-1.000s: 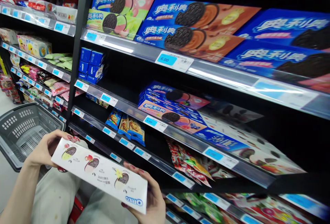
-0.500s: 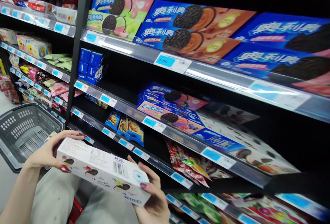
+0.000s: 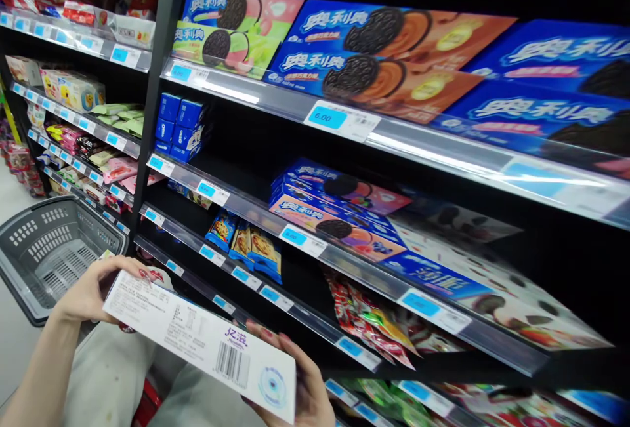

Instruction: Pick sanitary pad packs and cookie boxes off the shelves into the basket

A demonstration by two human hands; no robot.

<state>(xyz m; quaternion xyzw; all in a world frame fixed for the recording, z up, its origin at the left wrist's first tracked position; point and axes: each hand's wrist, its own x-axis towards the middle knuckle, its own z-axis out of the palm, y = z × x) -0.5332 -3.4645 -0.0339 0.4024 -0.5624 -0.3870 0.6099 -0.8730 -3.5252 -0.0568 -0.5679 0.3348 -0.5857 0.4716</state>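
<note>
A long white cookie box is held between both my hands above my lap. Its side with small print, a barcode and a round blue mark faces me. My left hand grips the box's left end, with fingers over the top edge. At the other end, my right hand is closed round the right edge, its fingertips showing along the top; its thumb is hidden. Beyond the box, the shelf in front of me holds blue-and-orange cookie boxes and snack bags.
A grey shopping basket stands on the floor at the left. Blue cookie boxes line the upper shelf behind a clear lip with price tags. Small blue boxes sit on the middle shelf. Bagged snacks fill the left shelves.
The box has been rolled in my hands: the flavour pictures on its lower face have gone out of view and the barcode side now faces me. Both hands keep their hold.
</note>
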